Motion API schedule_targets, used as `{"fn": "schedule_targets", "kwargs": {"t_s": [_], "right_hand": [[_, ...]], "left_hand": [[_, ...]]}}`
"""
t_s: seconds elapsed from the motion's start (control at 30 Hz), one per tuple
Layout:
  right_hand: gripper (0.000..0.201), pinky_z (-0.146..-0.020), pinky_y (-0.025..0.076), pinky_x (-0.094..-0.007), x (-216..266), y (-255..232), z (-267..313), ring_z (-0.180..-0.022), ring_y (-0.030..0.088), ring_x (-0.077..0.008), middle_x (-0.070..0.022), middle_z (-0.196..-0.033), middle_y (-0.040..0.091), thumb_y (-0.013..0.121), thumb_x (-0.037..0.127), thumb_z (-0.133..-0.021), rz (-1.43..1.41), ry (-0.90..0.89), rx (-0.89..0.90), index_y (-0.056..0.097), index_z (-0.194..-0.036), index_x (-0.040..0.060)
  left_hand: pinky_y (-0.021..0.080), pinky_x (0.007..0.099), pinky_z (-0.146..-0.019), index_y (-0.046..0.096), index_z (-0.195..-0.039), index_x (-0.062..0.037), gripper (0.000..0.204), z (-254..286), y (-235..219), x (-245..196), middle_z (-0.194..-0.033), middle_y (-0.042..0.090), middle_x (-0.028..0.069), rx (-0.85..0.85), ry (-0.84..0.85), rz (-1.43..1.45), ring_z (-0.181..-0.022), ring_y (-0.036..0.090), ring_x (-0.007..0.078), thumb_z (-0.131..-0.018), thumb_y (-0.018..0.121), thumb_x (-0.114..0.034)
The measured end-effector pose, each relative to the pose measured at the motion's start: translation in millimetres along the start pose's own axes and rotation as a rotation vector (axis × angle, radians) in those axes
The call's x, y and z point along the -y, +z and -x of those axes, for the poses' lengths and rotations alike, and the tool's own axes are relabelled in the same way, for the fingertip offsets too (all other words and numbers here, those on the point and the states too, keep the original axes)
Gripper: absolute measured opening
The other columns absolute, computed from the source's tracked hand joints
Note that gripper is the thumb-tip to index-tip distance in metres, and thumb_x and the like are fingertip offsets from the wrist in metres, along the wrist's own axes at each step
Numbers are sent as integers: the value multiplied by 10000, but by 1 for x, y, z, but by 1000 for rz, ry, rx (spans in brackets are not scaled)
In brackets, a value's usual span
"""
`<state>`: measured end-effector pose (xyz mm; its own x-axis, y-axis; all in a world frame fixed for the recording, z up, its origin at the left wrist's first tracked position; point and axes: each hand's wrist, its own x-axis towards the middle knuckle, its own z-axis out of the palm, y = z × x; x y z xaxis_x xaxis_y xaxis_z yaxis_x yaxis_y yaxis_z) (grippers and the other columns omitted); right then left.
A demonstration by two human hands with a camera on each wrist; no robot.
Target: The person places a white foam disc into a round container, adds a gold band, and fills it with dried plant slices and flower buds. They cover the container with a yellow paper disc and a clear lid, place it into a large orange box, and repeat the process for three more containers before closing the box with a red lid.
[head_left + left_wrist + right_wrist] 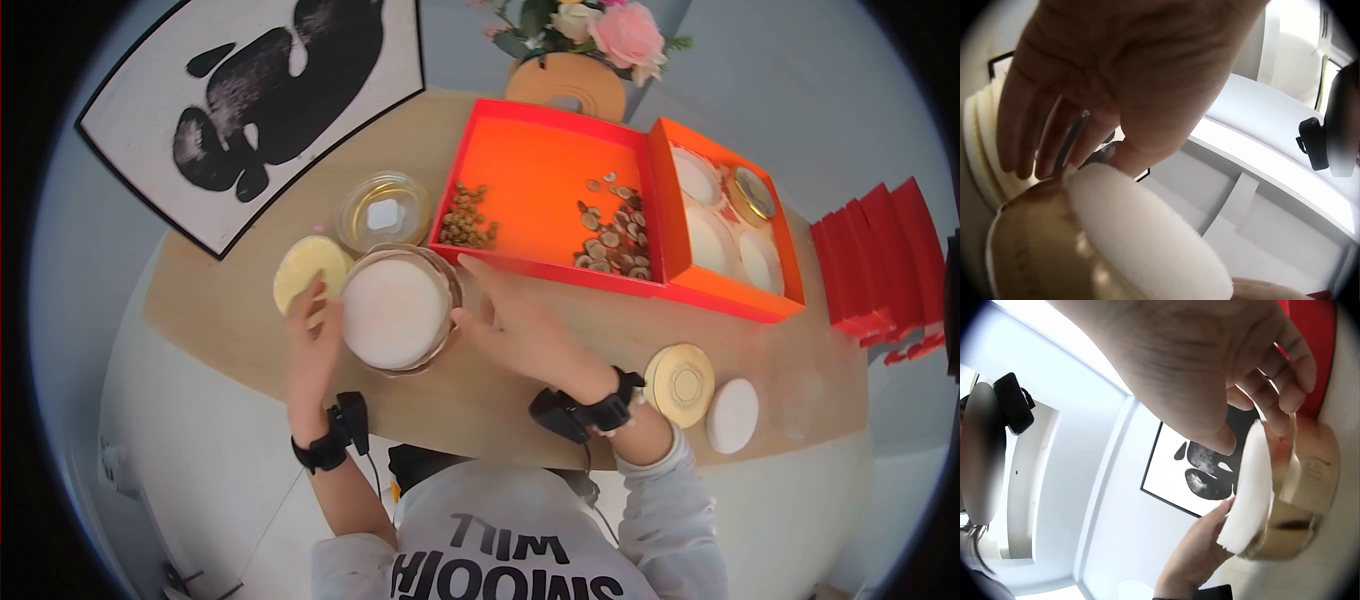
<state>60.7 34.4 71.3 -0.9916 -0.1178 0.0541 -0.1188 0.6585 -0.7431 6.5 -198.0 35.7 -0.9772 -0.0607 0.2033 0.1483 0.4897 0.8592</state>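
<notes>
A white round foam pad point(396, 308) sits over a gold round container point(1041, 250), whose crinkled gold edge shows around the pad. My left hand point(318, 340) is at the pad's left side, thumb by its edge and fingers loosely bent toward a pale yellow round stack point(308, 268). On the other side, my right hand point(515, 325) has its thumb beside the container and its index finger stretched toward the red box. In the right wrist view, its fingertips are right at the gold container's side, close to the foam pad point(1250, 490).
Behind stands an orange-lined red box point(540, 190) with small dried pieces in two corners. Its side section point(725, 270) holds round white containers and a gold-lidded jar. A clear round dish point(350, 215), a gold disc point(680, 385), a white disc point(733, 415) and red boxes point(880, 265) surround it.
</notes>
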Motion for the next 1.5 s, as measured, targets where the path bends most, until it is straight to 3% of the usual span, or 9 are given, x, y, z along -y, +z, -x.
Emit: {"fn": "schedule_targets", "kwargs": {"t_s": [0.23,0.33,0.43,0.53,0.93,1.13,1.33,1.4,1.5], "right_hand": [[388,-676,458,-306,-41,-109,93,-759,577,-203,-83,-906,586,570,352,-796,511,272,-96,535,-1094,106],[372,-765,450,-337,-56,-142,150,-880,573,-239,-86,-1001,586,586,338,-779,824,567,-135,551,-1063,100],[348,-780,443,-351,-69,-154,190,-906,563,-260,-93,-971,585,599,317,-767,726,834,-292,557,-1029,93],[305,-751,449,-358,-99,-155,222,-862,572,-275,-93,-926,585,612,285,-749,915,813,-354,559,-981,93],[174,-687,450,-382,-162,-162,221,-764,583,-290,-86,-797,607,521,241,-778,949,878,-360,550,-868,96],[163,-655,442,-401,-145,-165,216,-753,586,-295,-118,-765,607,464,230,-836,800,1015,-745,529,-876,87],[136,-651,425,-351,-73,-148,194,-716,559,-266,-100,-758,576,483,162,-841,481,458,-1032,507,-873,31],[85,-671,428,-316,-41,-122,176,-716,551,-245,-124,-790,550,485,-37,-804,693,312,-948,503,-875,7],[144,-653,417,-356,-28,-92,152,-721,521,-270,-71,-792,564,586,8,-683,816,-63,-583,530,-806,60]], "left_hand": [[421,255,-674,487,-1139,-18,367,21,-14,-60,-977,562,85,5,158,537,-826,532,151,-847,493,-239],[415,256,-606,505,-979,-9,374,38,19,-87,-849,549,76,378,192,921,-725,528,145,-840,492,-356],[421,276,-606,508,-948,-25,329,54,70,-108,-799,543,69,739,-88,1070,-708,531,154,-849,474,-337],[414,273,-637,513,-1008,-51,323,50,128,-116,-828,538,46,1008,-295,1198,-737,525,142,-849,465,-328],[426,286,-615,449,-1143,-114,376,41,197,-77,-872,540,35,1168,-635,1391,-777,519,165,-866,402,-363],[434,300,-616,439,-1153,-116,418,39,200,-70,-888,541,57,1233,-633,1460,-786,522,185,-865,374,-412],[436,341,-721,366,-1267,-112,549,37,199,-69,-1024,548,95,1249,-644,1526,-894,515,214,-863,319,-481],[404,385,-815,333,-1296,-107,616,38,199,-76,-1144,492,123,1236,-643,1507,-1012,476,248,-852,295,-531],[341,451,-918,281,-1331,-134,695,41,198,-81,-1273,397,137,1297,-716,1593,-1137,405,281,-826,251,-611]]}}
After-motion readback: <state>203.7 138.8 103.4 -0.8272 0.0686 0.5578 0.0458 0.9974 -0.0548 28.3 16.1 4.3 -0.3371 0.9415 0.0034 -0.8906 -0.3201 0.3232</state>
